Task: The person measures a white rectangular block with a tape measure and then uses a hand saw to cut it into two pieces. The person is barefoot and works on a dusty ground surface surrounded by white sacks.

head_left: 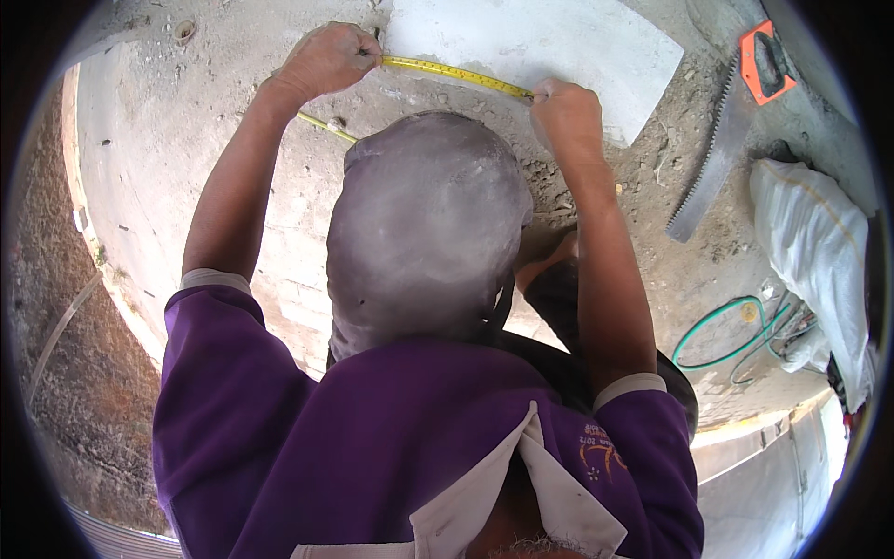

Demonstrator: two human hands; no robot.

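Observation:
A yellow tape measure (456, 72) is stretched across the near edge of a pale flat sheet (559, 42) on the ground. My left hand (321, 61) is closed on the tape at the sheet's left side; a small dark tip shows by its fingers, too small to name. My right hand (568, 114) pinches the tape farther right, with its knuckles over the sheet. Another stretch of the tape runs from below my left wrist toward my bent knee, where it passes out of sight. The tape's case cannot be seen.
My knee (424, 224) in grey trousers rises between my arms. At the right lie a handsaw (722, 140) with an orange handle, a white sack (810, 224) and a green hose or cord (708, 326). Loose dirt and rubble (661, 140) surround the sheet's right side.

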